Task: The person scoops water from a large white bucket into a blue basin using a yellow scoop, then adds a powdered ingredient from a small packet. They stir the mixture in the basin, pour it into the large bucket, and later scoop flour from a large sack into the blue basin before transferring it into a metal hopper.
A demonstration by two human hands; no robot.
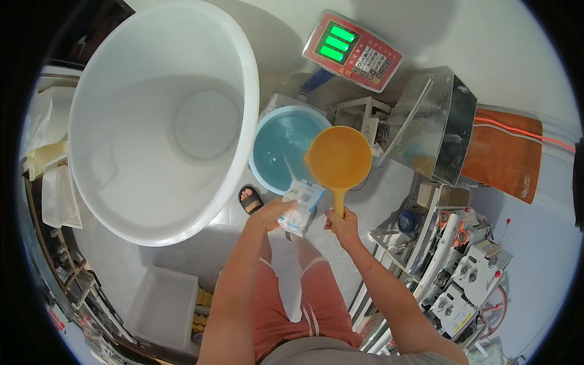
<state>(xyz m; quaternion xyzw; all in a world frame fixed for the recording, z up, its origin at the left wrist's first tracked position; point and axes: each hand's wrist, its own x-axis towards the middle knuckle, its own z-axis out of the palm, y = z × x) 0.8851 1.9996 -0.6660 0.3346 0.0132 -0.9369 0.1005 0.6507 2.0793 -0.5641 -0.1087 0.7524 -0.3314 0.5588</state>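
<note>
My left hand [278,213] is closed around a small white-and-blue plastic packet [302,204]. The packet's upper end, with a thin pale strip or stream at its corner, reaches over the near rim of a light-blue basin [261,167]. Wrapped round the handle of a yellow water dipper [340,158] is my right hand [344,225]. The dipper's round bowl overlaps the basin's right side; whether it holds liquid I cannot tell. Bluish, slightly cloudy water seems to fill the basin's bottom.
A huge white tub [152,121] takes up the left. Behind the basin stands a scale display [353,50] with lit green panels. A metal hopper [432,125] and a machine [474,274] are on the right. A white crate [163,304] sits at lower left.
</note>
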